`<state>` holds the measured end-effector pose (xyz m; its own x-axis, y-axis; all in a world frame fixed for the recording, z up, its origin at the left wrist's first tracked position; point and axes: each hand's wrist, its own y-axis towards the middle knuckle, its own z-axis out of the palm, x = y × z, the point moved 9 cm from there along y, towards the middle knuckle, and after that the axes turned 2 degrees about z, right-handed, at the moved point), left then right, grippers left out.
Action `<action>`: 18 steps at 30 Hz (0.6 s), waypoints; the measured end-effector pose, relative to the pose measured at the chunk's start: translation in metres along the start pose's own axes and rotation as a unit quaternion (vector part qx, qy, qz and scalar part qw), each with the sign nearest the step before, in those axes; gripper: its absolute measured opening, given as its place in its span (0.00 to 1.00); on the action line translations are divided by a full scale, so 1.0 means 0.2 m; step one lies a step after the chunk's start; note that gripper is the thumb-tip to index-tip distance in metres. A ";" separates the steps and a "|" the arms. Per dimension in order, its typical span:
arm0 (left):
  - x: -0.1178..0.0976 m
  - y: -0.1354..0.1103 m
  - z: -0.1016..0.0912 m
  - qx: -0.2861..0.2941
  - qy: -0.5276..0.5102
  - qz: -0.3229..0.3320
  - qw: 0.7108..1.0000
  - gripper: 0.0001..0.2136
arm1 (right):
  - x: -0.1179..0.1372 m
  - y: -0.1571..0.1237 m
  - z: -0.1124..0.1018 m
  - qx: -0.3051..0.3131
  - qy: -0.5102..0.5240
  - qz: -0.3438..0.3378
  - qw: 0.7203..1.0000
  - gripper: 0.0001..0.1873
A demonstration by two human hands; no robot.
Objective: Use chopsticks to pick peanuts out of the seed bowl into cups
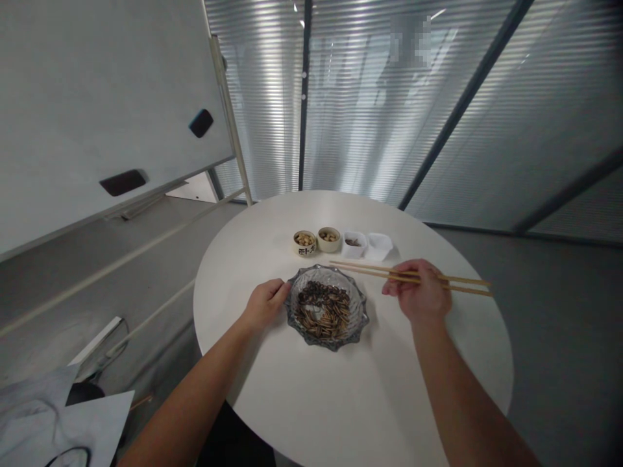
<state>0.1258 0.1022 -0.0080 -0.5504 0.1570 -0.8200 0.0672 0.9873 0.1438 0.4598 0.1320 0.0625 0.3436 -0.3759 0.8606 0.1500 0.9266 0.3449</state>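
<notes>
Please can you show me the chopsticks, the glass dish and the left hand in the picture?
chopsticks (363,268): head view, on the shafts.
glass dish (363,318): head view, on the rim.
left hand (265,305): head view, on the back.

walls: slatted frosted-glass partition (370,97); left: whiteboard (107,97) on stand; floor: grey floor (549,337); furniture: round white table (350,415)

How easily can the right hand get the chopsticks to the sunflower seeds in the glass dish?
Probably easily: the right hand holds the chopsticks beside the glass dish, nothing between them and the sunflower seeds; the left hand touches the opposite rim.
</notes>
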 end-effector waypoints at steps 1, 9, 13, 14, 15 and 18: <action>0.00 0.00 0.00 -0.002 0.001 0.000 1.000 0.22 | 0.00 -0.02 0.03 0.035 0.002 0.015 0.999 0.20; 0.01 0.00 0.00 -0.008 0.001 0.002 1.000 0.22 | -0.05 -0.10 0.08 0.125 -0.012 0.137 0.983 0.20; 0.01 0.00 0.00 -0.002 0.005 0.001 1.000 0.22 | -0.08 -0.11 0.08 0.148 -0.044 0.172 0.973 0.23; 0.01 0.00 0.00 0.000 0.006 0.002 1.000 0.22 | -0.08 -0.11 0.08 0.149 -0.049 0.178 0.971 0.23; 0.01 0.00 0.00 0.001 0.007 0.003 1.000 0.22 | -0.09 -0.11 0.08 0.149 -0.054 0.184 0.970 0.24; 0.01 0.00 0.00 -0.001 0.006 0.003 1.000 0.22 | -0.10 -0.12 0.07 0.143 -0.073 0.204 0.966 0.25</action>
<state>0.1251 0.1028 -0.0096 -0.5606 0.1628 -0.8119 0.0692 0.9863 0.1500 0.4361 0.1179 0.0414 0.1830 0.0077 0.9831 -0.2400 0.9701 0.0371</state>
